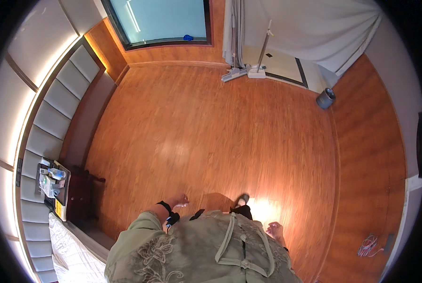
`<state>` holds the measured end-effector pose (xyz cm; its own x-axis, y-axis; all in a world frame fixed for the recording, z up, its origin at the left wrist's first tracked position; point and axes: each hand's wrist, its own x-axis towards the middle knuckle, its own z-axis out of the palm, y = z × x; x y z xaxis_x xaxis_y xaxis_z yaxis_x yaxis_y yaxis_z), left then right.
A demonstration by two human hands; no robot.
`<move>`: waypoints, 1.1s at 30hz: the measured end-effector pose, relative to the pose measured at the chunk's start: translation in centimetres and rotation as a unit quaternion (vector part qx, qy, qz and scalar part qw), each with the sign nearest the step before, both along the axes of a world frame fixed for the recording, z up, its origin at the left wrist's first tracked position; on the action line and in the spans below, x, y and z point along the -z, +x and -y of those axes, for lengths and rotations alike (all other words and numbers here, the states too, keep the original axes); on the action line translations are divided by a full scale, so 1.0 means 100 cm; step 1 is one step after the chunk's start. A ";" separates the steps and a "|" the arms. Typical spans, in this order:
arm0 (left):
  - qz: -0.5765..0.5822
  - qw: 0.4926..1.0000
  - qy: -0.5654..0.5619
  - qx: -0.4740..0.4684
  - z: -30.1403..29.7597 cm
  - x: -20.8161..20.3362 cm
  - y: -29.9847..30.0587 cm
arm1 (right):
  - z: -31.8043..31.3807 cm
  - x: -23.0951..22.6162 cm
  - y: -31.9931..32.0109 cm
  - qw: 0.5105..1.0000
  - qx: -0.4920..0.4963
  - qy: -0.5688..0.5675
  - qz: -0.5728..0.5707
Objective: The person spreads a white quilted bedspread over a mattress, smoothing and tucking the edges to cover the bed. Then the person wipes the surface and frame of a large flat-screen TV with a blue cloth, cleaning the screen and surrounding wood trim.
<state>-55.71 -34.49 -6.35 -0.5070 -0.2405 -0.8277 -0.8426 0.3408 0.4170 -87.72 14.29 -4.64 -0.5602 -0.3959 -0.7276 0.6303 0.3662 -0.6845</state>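
My left hand [179,201] hangs beside my body over the wooden floor, its fingers loosely bent and apart, with nothing seen in it. A black band [165,207] circles that wrist. On the other side, my right hand [275,230] hangs low by my sleeve, fingers loosely curled and nothing visible in them. Neither hand touches any object. One shoe [242,200] shows ahead of my green patterned top [196,250]; the other foot is hidden.
Wooden floor [206,127] spreads ahead. A flat mop [234,74] and a white-based upright cleaning tool [256,71] stand by the curtain [310,33]. A grey bin [326,98] is at right. At left are a cluttered nightstand [65,207] and a bed [71,250].
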 end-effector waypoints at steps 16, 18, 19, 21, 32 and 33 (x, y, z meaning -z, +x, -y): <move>-0.117 0.930 0.037 -0.347 0.148 -0.050 -0.167 | 0.079 0.173 -0.369 0.543 -0.586 0.336 -0.499; -0.062 0.897 -0.011 -0.438 0.144 -0.086 -0.111 | 0.199 0.166 -0.326 0.532 -0.662 0.330 -0.411; -0.043 0.893 -0.001 -0.448 0.140 -0.095 -0.104 | 0.243 0.152 -0.321 0.857 -0.398 0.229 -0.236; -0.019 0.890 0.018 -0.455 0.150 -0.101 -0.093 | 0.326 0.121 -0.320 0.998 0.022 0.039 0.032; -0.091 0.899 0.087 -0.419 0.288 -0.017 -0.133 | 0.505 0.084 -0.366 0.867 -0.434 0.140 -0.202; -0.078 0.875 0.100 -0.468 0.313 -0.023 -0.132 | 0.511 0.092 -0.368 0.819 -0.500 0.156 -0.234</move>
<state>-68.89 -65.81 -4.05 -0.2767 -0.4693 -0.8386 -0.6413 -0.5597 0.5248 -124.50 -36.84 -13.83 -0.3164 -0.6626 -0.6789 -0.3971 0.7425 -0.5395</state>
